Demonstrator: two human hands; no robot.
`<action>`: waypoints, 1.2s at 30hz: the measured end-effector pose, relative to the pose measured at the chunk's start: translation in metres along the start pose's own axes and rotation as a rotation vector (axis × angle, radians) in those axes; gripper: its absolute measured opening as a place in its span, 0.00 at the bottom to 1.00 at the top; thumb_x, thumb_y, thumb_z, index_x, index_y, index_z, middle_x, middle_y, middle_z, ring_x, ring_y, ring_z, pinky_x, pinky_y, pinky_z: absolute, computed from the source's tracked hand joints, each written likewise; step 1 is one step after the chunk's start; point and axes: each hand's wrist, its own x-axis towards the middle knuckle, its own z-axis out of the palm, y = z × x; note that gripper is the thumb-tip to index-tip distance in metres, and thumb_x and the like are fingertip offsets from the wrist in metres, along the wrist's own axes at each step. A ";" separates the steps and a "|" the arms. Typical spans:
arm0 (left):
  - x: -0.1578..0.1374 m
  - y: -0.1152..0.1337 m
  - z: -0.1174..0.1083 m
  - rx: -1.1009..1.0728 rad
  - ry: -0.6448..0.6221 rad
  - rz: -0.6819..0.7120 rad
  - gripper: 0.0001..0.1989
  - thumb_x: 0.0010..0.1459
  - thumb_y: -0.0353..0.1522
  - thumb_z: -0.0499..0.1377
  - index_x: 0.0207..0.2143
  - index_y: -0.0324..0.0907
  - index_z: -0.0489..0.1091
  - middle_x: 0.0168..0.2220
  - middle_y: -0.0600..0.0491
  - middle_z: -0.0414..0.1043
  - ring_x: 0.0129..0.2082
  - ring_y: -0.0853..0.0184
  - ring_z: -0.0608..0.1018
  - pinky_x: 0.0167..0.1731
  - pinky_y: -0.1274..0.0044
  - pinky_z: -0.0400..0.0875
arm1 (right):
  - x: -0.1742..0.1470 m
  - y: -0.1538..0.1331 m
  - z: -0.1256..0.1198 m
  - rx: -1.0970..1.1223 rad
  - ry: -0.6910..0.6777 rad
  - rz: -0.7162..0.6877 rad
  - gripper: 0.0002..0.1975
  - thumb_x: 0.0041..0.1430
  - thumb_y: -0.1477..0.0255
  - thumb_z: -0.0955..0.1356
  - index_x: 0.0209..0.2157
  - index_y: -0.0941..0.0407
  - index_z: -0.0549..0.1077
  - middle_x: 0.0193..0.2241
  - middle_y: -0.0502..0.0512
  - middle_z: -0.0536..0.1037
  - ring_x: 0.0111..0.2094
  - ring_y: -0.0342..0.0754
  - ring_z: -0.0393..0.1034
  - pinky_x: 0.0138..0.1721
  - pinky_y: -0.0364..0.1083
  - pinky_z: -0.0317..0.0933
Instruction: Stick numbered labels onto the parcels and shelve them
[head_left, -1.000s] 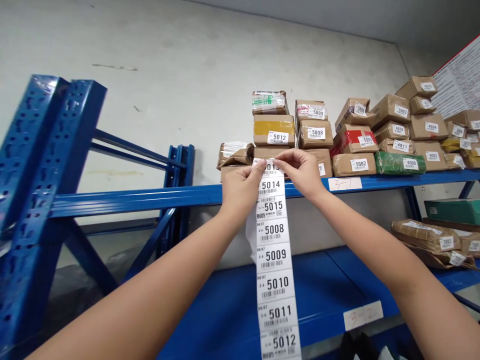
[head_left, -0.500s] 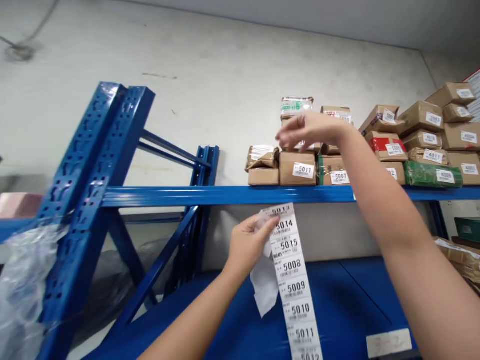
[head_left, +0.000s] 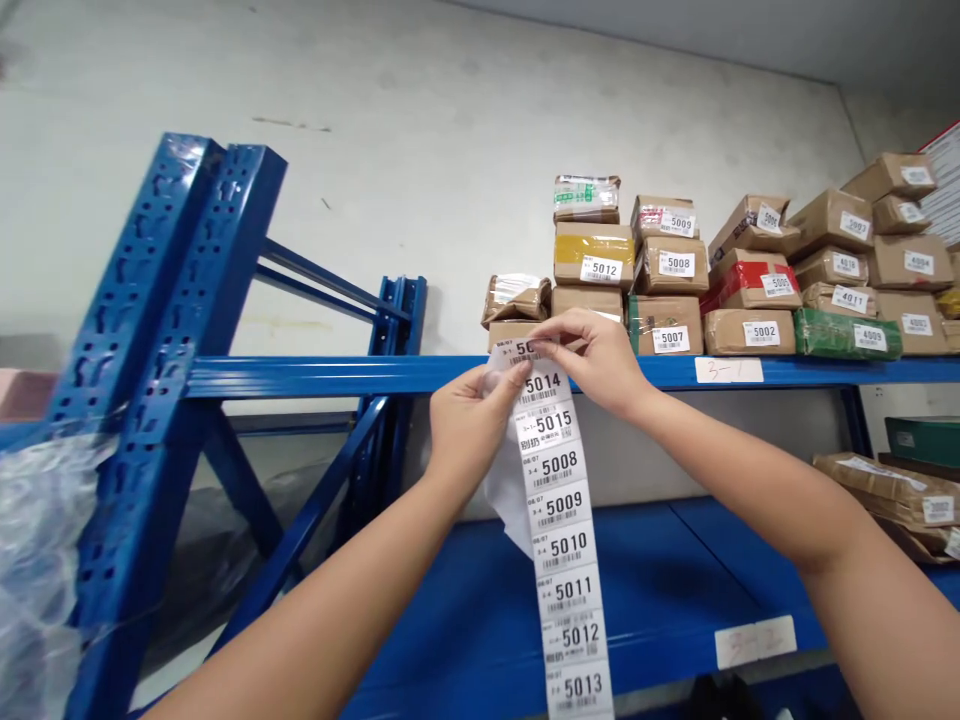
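Observation:
A long strip of white number labels [head_left: 561,505] hangs down in front of me, printed 5014, 5015, 5008 and on. My left hand [head_left: 474,418] pinches it near the top, thumb in front, with crumpled white backing paper [head_left: 514,510] trailing behind. At the top label, whose number is partly covered, my right hand [head_left: 592,362] pinches with thumb and fingertips. Behind the hands, labelled parcels stand on the upper shelf: a box marked 5012 [head_left: 594,255] with yellow tape, and one unlabelled-looking parcel [head_left: 587,198] on top of it.
The blue shelf beam [head_left: 337,378] crosses the view, with a 3-1 tag [head_left: 729,370]. A blue rack upright [head_left: 180,400] rises at left, bubble wrap [head_left: 52,560] beside it. More numbered boxes [head_left: 752,331] are stacked to the right. Lower down is a blue shelf board [head_left: 675,570].
My right hand has come down from the parcels to the top of the label strip and pinches there. The strip and my left hand sit higher and further left in view.

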 end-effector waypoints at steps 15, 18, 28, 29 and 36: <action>0.064 -0.034 -0.014 0.230 -0.205 0.085 0.09 0.45 0.43 0.68 0.22 0.48 0.79 0.26 0.50 0.82 0.30 0.58 0.81 0.30 0.72 0.69 | 0.184 0.042 -0.056 -0.995 0.325 0.144 0.17 0.68 0.84 0.58 0.47 0.62 0.75 0.44 0.65 0.76 0.44 0.50 0.71 0.47 0.48 0.64; 0.062 -0.037 -0.018 0.210 -0.240 0.093 0.09 0.45 0.42 0.68 0.21 0.47 0.79 0.26 0.50 0.82 0.29 0.58 0.80 0.29 0.73 0.70 | 0.186 0.042 -0.054 -1.053 0.288 0.140 0.18 0.64 0.89 0.58 0.46 0.65 0.75 0.45 0.67 0.77 0.43 0.50 0.71 0.45 0.48 0.65; 0.058 -0.048 -0.019 0.242 -0.160 0.159 0.12 0.46 0.43 0.67 0.29 0.46 0.82 0.27 0.54 0.82 0.31 0.60 0.80 0.30 0.76 0.71 | 0.190 0.055 -0.053 -1.155 0.367 0.077 0.13 0.59 0.86 0.66 0.41 0.60 0.79 0.51 0.66 0.75 0.53 0.65 0.69 0.47 0.60 0.69; 0.059 -0.048 -0.019 0.240 -0.154 0.160 0.12 0.46 0.43 0.66 0.29 0.46 0.82 0.27 0.54 0.82 0.31 0.60 0.80 0.30 0.76 0.70 | 0.179 0.052 -0.052 -1.144 0.308 0.091 0.11 0.59 0.84 0.67 0.41 0.61 0.79 0.49 0.67 0.76 0.53 0.65 0.69 0.49 0.62 0.68; 0.042 -0.041 -0.021 0.064 -0.248 -0.001 0.15 0.44 0.46 0.67 0.26 0.44 0.80 0.29 0.51 0.82 0.31 0.61 0.79 0.31 0.75 0.70 | 0.025 0.023 -0.009 -0.139 -0.107 -0.003 0.15 0.59 0.62 0.72 0.46 0.53 0.77 0.46 0.57 0.80 0.46 0.51 0.75 0.48 0.51 0.69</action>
